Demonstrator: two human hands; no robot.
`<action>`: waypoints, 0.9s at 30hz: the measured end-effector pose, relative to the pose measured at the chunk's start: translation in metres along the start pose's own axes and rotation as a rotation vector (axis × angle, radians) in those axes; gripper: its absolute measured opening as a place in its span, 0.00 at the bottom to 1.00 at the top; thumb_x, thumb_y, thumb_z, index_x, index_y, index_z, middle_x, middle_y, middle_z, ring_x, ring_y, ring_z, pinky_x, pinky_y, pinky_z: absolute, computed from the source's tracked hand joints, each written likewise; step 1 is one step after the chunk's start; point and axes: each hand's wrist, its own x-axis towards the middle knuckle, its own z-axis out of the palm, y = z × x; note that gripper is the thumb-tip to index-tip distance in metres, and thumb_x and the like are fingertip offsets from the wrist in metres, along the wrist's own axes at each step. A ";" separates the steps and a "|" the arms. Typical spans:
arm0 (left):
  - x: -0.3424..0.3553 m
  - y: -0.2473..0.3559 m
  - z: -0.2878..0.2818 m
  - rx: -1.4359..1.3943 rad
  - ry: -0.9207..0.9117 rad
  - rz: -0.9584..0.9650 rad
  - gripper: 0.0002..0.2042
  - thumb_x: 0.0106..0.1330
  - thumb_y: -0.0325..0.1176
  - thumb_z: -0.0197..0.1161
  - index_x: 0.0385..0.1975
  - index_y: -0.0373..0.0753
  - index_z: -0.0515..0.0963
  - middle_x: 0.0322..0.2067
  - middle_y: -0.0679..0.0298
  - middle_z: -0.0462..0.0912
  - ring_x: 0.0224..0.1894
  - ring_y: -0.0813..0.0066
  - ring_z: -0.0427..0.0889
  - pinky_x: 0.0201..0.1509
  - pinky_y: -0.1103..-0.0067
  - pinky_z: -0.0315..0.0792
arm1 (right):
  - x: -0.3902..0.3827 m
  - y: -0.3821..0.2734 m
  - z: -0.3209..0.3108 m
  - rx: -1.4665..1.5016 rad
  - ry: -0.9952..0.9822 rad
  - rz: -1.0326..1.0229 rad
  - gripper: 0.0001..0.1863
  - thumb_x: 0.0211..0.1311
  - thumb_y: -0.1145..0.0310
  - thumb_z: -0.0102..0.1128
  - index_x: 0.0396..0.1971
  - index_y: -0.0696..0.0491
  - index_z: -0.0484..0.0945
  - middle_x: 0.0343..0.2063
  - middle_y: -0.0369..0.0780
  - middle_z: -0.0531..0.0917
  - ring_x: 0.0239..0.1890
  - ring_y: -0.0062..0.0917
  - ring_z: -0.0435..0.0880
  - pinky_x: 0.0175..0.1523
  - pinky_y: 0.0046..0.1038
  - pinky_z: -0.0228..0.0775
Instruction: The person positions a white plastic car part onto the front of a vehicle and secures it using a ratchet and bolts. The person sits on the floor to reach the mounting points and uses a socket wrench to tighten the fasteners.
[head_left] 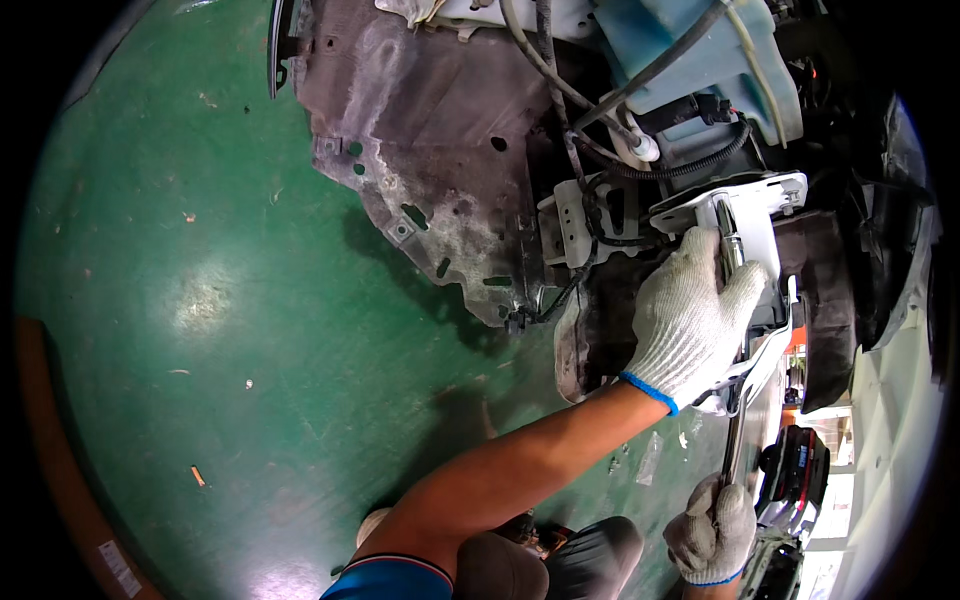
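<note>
My left hand (692,318), in a white knit glove with a blue cuff, is closed around the chrome socket end (728,232) of a socket wrench. That end meets a white metal bracket (762,226) on the vehicle's opened front. Lower down, my right hand (712,530), gloved alike, is closed on the tool's long metal bar (736,445). The two visible lengths roughly line up; the stretch between them is partly hidden by my left hand and the bracket. Whatever fastener the socket meets is hidden.
A dirty dark splash shield (430,130) with holes juts out left of the bracket. Above are a pale blue reservoir (690,60) and loose black hoses (575,95). Green floor (300,330) carries small debris. A dark car (795,470) stands at the right.
</note>
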 end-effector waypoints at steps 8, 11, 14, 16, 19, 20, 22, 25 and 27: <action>-0.004 0.002 -0.013 0.111 -0.068 -0.027 0.21 0.63 0.47 0.68 0.43 0.33 0.79 0.33 0.52 0.84 0.37 0.55 0.85 0.45 0.65 0.77 | -0.009 0.012 0.015 0.159 0.315 0.106 0.29 0.68 0.44 0.62 0.33 0.62 0.75 0.07 0.33 0.65 0.04 0.21 0.60 0.10 0.25 0.49; -0.013 0.011 -0.015 0.213 -0.095 -0.016 0.20 0.62 0.48 0.69 0.42 0.35 0.82 0.40 0.52 0.82 0.43 0.58 0.84 0.49 0.68 0.77 | -0.020 -0.004 0.027 -0.546 0.134 -0.154 0.21 0.78 0.55 0.50 0.43 0.61 0.78 0.23 0.38 0.75 0.19 0.18 0.67 0.21 0.24 0.59; -0.021 0.012 -0.022 0.322 -0.182 0.059 0.19 0.68 0.50 0.64 0.43 0.39 0.84 0.45 0.50 0.79 0.44 0.57 0.84 0.50 0.67 0.77 | -0.031 -0.011 0.027 -0.003 0.135 0.079 0.22 0.76 0.53 0.54 0.36 0.60 0.77 0.24 0.40 0.76 0.18 0.21 0.68 0.21 0.25 0.61; -0.030 0.014 -0.030 0.318 -0.187 0.150 0.19 0.70 0.50 0.61 0.44 0.38 0.83 0.44 0.51 0.81 0.45 0.58 0.84 0.52 0.68 0.76 | -0.031 0.003 0.015 -0.149 0.100 0.029 0.26 0.71 0.47 0.60 0.39 0.61 0.76 0.21 0.38 0.74 0.12 0.23 0.65 0.16 0.26 0.56; -0.028 0.013 -0.033 0.167 -0.211 0.017 0.19 0.71 0.47 0.59 0.45 0.35 0.83 0.42 0.52 0.82 0.45 0.63 0.84 0.52 0.70 0.76 | -0.028 0.009 0.025 0.032 0.183 0.038 0.35 0.60 0.42 0.70 0.28 0.66 0.75 0.08 0.37 0.69 0.05 0.20 0.64 0.10 0.25 0.51; -0.025 0.013 -0.033 0.037 -0.225 -0.061 0.19 0.71 0.45 0.59 0.45 0.32 0.82 0.42 0.53 0.83 0.44 0.66 0.83 0.51 0.72 0.76 | -0.032 0.006 0.025 0.046 0.177 0.064 0.36 0.59 0.42 0.71 0.28 0.67 0.75 0.08 0.37 0.69 0.05 0.20 0.65 0.10 0.25 0.51; -0.023 0.011 -0.029 -0.137 -0.183 -0.138 0.16 0.70 0.39 0.57 0.42 0.31 0.82 0.37 0.52 0.84 0.41 0.66 0.83 0.48 0.72 0.76 | -0.040 0.002 0.023 0.074 0.158 0.117 0.37 0.57 0.41 0.72 0.28 0.67 0.75 0.08 0.38 0.70 0.05 0.20 0.65 0.10 0.24 0.50; -0.022 0.013 -0.019 -0.114 -0.137 -0.141 0.21 0.70 0.39 0.60 0.53 0.26 0.79 0.44 0.54 0.86 0.45 0.73 0.82 0.54 0.78 0.74 | -0.053 0.002 0.015 0.108 0.148 0.113 0.38 0.57 0.41 0.72 0.29 0.70 0.76 0.08 0.38 0.71 0.05 0.20 0.65 0.10 0.24 0.49; -0.023 0.013 -0.014 -0.125 -0.153 -0.091 0.21 0.70 0.38 0.61 0.53 0.26 0.79 0.43 0.55 0.86 0.45 0.73 0.82 0.53 0.78 0.74 | -0.060 -0.003 0.007 0.113 0.093 0.116 0.36 0.59 0.44 0.70 0.32 0.72 0.76 0.06 0.38 0.70 0.04 0.20 0.65 0.10 0.23 0.49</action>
